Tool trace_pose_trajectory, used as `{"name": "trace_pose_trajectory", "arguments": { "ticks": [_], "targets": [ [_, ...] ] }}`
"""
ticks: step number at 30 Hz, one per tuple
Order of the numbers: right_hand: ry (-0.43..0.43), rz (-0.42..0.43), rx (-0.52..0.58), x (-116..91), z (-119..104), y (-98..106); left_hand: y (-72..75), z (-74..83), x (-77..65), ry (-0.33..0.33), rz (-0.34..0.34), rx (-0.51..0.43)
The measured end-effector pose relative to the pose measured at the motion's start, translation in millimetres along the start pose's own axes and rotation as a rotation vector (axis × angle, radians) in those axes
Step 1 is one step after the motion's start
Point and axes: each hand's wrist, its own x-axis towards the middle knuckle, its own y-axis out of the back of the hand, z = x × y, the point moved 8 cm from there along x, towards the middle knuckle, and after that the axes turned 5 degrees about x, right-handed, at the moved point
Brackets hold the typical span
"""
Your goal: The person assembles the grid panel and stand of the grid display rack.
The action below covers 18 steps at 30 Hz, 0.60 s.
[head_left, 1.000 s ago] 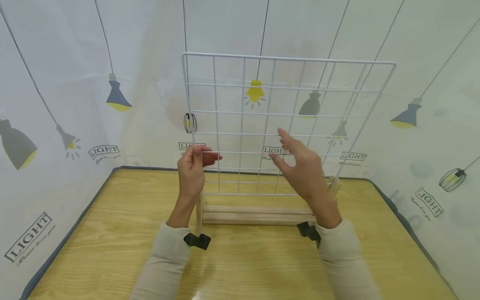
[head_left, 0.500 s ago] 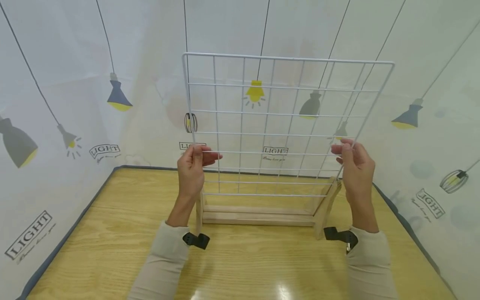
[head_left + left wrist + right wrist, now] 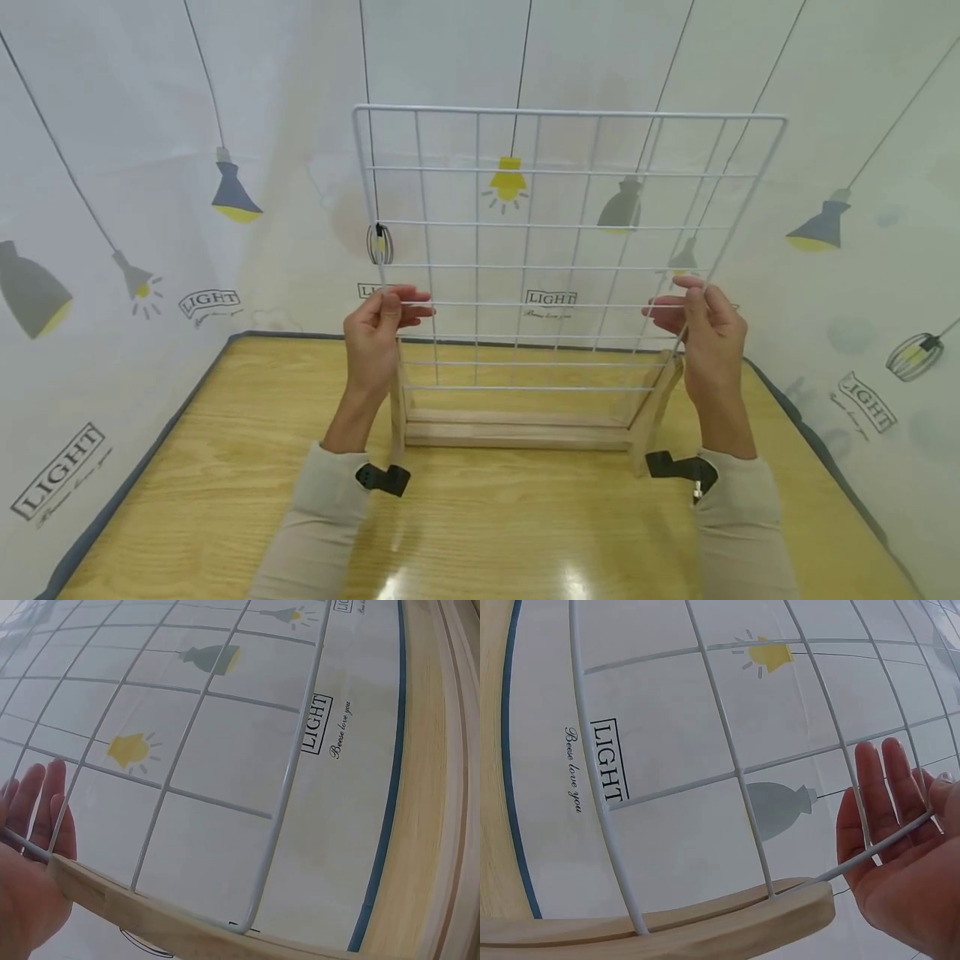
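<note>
A white wire grid panel [image 3: 501, 225] stands in a wooden stand [image 3: 517, 435], leaning back a little. My left hand [image 3: 372, 346] grips the panel's left edge wire, thumb in front and fingers reaching behind the mesh. On the opposite side my right hand [image 3: 712, 350] pinches the right edge wire in the same way, at about the same height. In the right wrist view the panel's lower corner sits by the wooden side piece [image 3: 705, 930]. The left wrist view shows the other lower corner against the left side piece [image 3: 150, 911].
The stand rests on a wood-grain table [image 3: 480, 525] with a dark border. A light wall covering [image 3: 285, 225] printed with hanging lamps and the word LIGHT surrounds the table at the back and both sides.
My right hand has moved from the mesh's middle to the right edge and taken hold there. The panel's top has shifted slightly left; my left hand has kept its grip and shifted left with it.
</note>
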Motion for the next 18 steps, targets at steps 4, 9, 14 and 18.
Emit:
{"name": "trace_pose_trajectory", "arguments": {
  "ticks": [4, 9, 14, 18],
  "targets": [
    [-0.006, -0.007, -0.007, 0.1, 0.1, -0.3, 0.9, 1.6, 0.3, 0.002, 0.000, 0.006],
    [-0.037, -0.014, 0.008, -2.9, 4.7, 2.5, 0.5, 1.9, -0.3, 0.004, -0.014, 0.020],
    [-0.058, -0.020, 0.014, -6.1, 9.4, 5.0, 1.4, 0.5, -3.0, 0.013, -0.016, 0.059],
    [-0.062, -0.025, 0.013, -6.1, 11.1, 5.2, 2.9, 0.8, -3.7, 0.005, -0.014, 0.079]
  ]
}}
